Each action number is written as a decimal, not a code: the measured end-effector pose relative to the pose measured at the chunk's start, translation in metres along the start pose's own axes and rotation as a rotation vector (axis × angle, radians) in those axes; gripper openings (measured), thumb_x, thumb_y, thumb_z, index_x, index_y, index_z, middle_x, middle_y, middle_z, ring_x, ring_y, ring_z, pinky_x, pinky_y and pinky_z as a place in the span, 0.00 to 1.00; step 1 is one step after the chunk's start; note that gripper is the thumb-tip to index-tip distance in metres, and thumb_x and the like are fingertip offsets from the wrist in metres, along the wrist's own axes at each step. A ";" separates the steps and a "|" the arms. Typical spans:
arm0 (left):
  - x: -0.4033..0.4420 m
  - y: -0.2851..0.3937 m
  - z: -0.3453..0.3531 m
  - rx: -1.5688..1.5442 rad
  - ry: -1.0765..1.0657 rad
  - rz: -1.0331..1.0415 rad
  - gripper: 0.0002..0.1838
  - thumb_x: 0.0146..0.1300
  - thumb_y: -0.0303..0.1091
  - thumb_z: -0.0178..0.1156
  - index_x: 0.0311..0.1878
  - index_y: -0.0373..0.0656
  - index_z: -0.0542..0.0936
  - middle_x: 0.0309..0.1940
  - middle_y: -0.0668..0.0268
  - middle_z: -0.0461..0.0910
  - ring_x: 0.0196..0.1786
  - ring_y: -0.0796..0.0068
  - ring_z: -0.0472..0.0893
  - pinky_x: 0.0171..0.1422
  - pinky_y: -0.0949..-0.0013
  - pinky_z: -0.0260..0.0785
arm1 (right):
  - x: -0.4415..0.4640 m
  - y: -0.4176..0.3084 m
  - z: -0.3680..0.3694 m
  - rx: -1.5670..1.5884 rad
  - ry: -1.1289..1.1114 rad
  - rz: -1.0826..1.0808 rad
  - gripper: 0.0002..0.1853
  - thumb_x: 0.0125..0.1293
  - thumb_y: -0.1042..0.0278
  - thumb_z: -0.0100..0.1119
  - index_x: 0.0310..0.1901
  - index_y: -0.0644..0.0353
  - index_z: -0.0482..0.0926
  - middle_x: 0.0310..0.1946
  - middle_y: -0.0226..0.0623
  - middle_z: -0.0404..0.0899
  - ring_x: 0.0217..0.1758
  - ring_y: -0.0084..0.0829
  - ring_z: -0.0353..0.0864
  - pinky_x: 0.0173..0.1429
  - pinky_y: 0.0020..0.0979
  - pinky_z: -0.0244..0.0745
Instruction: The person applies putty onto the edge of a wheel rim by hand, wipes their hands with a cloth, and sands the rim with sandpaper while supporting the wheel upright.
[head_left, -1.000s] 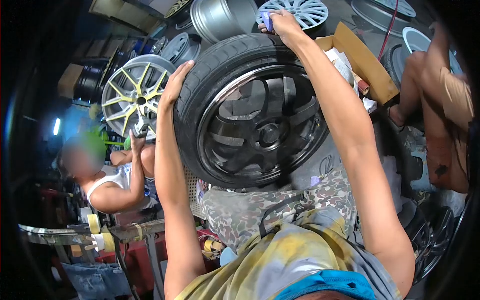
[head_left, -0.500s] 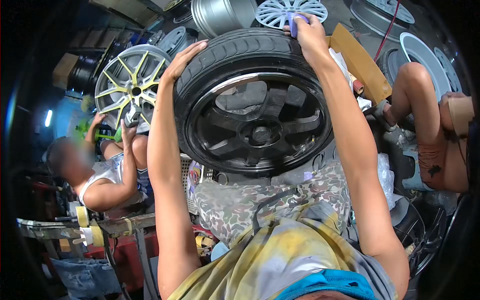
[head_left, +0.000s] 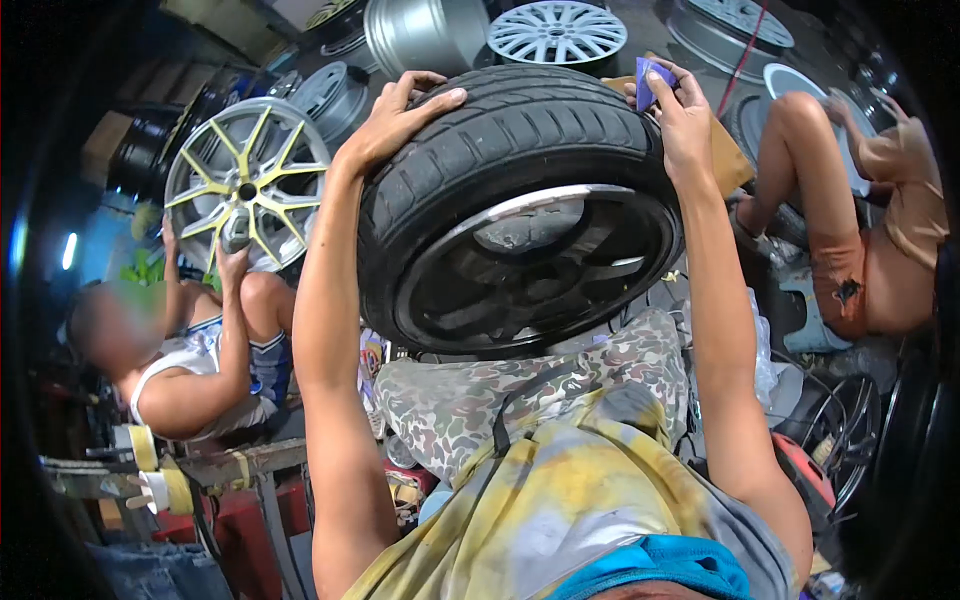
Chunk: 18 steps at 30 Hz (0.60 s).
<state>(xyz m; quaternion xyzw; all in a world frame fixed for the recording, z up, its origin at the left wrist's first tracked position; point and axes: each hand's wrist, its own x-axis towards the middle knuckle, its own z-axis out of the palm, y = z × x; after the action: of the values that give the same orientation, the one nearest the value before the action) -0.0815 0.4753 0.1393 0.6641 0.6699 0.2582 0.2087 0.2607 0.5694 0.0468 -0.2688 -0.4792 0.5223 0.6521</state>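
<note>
A black tire on a dark spoked rim stands upright before my lap, its top leaning toward me so the tread shows. My left hand lies on the tread at the upper left, fingers spread over the rubber. At the tire's upper right, my right hand pinches a small purple piece between thumb and fingers, close to the tread. The rim has a bright metal lip along its upper edge.
On the left a person holds a tool at a yellow-and-silver wheel. Another person sits at the right. Silver rims lie behind the tire, a cardboard box beside it. A metal frame is at lower left.
The tire has tilted, showing more tread and less of the rim face. My right hand has moved right with the purple piece; my left hand has moved right, further over the tread.
</note>
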 end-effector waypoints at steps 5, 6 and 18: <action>-0.018 0.031 0.016 0.015 -0.020 0.046 0.50 0.57 0.77 0.66 0.69 0.43 0.76 0.65 0.45 0.75 0.71 0.47 0.73 0.77 0.51 0.63 | -0.040 -0.020 -0.033 0.027 0.095 -0.153 0.14 0.77 0.73 0.62 0.59 0.69 0.78 0.49 0.42 0.86 0.53 0.32 0.89 0.60 0.32 0.85; -0.026 0.037 0.017 0.008 -0.034 0.042 0.51 0.57 0.78 0.66 0.69 0.43 0.76 0.66 0.45 0.76 0.71 0.47 0.74 0.77 0.51 0.63 | -0.045 -0.023 -0.037 0.013 0.097 -0.153 0.14 0.77 0.73 0.62 0.59 0.69 0.78 0.49 0.42 0.86 0.53 0.32 0.89 0.60 0.32 0.85; -0.074 0.033 0.021 0.045 0.006 -0.202 0.53 0.61 0.81 0.55 0.61 0.33 0.84 0.55 0.42 0.85 0.61 0.46 0.83 0.70 0.58 0.68 | -0.005 0.005 -0.044 -0.093 0.071 -0.344 0.13 0.77 0.74 0.61 0.59 0.66 0.82 0.50 0.40 0.87 0.53 0.27 0.87 0.61 0.30 0.82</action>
<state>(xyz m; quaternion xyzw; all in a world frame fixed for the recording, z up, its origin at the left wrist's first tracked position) -0.0404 0.4024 0.1393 0.5970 0.7395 0.2228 0.2168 0.2981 0.5730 0.0233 -0.2310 -0.5186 0.3705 0.7352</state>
